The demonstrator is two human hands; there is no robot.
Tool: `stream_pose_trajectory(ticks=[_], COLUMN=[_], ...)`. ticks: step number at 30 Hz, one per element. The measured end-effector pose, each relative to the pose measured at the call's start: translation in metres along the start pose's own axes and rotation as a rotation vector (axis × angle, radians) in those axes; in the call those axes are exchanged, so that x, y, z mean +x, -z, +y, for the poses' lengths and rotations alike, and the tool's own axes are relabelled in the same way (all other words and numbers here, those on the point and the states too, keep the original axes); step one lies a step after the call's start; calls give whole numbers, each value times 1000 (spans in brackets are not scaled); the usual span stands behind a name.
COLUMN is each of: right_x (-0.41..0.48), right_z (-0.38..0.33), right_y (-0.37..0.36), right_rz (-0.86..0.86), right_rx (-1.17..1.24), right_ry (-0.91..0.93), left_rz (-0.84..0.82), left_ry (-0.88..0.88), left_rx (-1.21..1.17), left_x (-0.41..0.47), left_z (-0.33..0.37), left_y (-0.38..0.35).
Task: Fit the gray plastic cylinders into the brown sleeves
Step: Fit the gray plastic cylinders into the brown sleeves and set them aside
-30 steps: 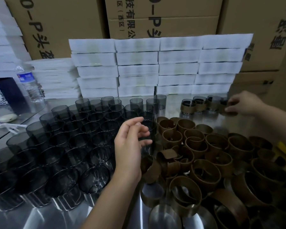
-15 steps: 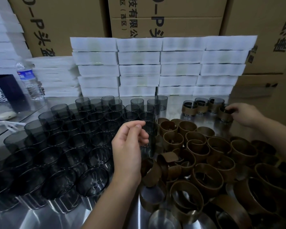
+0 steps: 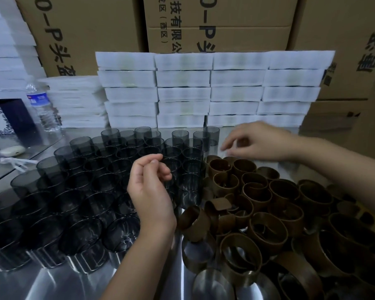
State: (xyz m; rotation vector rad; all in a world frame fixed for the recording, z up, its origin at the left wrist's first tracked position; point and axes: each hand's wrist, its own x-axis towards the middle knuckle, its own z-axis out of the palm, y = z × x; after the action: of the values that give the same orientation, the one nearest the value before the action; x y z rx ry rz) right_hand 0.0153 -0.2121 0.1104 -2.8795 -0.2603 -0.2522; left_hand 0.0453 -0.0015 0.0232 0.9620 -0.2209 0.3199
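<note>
Gray plastic cylinders [image 3: 108, 185] stand upright in packed rows, left side of the metal table [image 3: 52, 284]; brown sleeves [image 3: 266, 230] lie heaped on the right. Your left hand [image 3: 149, 191] hovers where the two meet, fingers loosely curled, holding nothing. Your right hand [image 3: 258, 141] (motion-blurred) hangs over the far sleeves; grip unreadable.

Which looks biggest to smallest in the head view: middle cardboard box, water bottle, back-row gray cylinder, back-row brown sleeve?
1. Cardboard box, though the frame crops it.
2. Water bottle.
3. Back-row cylinder and back-row sleeve look about alike, so they are not ranked.
</note>
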Motion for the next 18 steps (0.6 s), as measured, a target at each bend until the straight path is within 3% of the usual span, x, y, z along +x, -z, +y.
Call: stream_pose_trajectory(ticks=[2,5,12,16,18], right_x=[4,10,26,27,23], right_z=[-25,-46,-59,-57,-53], right_y=[-18,-42,-66,-59,-48], right_rz=[-131,-181,-200,-186,-172], right_rx=[-115,-210,-463,-416,-274], right_ry=[129,236,278,252,197], left_rz=[-46,-137,-136,-120,-105], left_ry=[15,5,-5,-5,-16], left_rx=[39,120,149,163,193], left_x=[-1,-3,-2,-1,-1], left_z=[-1,-3,-4,-5,-4], left_y=[-1,-2,-1,0,0])
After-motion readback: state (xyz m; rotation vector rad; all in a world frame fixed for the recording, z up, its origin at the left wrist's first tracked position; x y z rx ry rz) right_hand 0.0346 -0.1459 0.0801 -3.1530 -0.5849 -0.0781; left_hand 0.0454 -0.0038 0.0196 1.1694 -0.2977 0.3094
